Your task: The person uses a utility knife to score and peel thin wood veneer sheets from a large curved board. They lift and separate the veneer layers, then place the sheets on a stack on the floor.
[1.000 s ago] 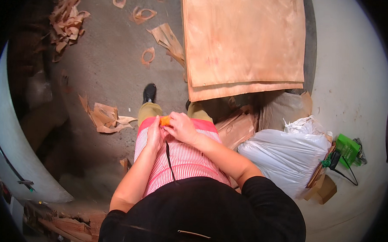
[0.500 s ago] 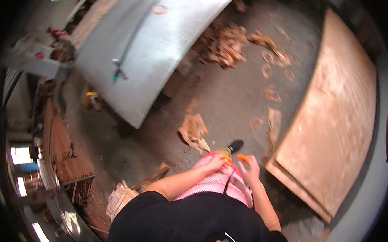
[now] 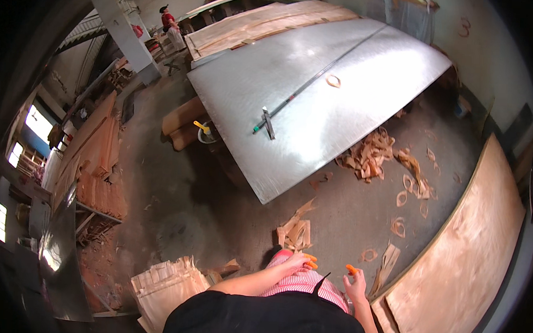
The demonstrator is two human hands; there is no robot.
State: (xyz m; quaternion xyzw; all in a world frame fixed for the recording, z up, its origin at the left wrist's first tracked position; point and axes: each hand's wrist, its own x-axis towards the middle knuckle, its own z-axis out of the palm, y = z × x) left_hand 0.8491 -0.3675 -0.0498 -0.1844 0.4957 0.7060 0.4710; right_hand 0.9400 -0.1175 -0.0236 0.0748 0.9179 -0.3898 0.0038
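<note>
My left hand hangs low in front of my apron, a red-and-white striped one, with orange covers on its fingertips. Its fingers point to the right and look slightly apart. To the right of it is my right hand, raised a little, thumb and forefinger apart, with an orange cover on a fingertip. Neither hand shows anything held. Ahead stands a large metal-topped table. On it lie a long dark rod with a crosspiece and a ring-shaped veneer scrap.
Veneer scraps litter the floor beside the table. A plywood stack stands at right, a veneer pile at lower left. A bucket with a yellow-handled tool sits by the table. Far off is a person in red.
My view has swung up and to the left, so the whole table and the far room now show. Both hands stay low before me, somewhat farther apart.
</note>
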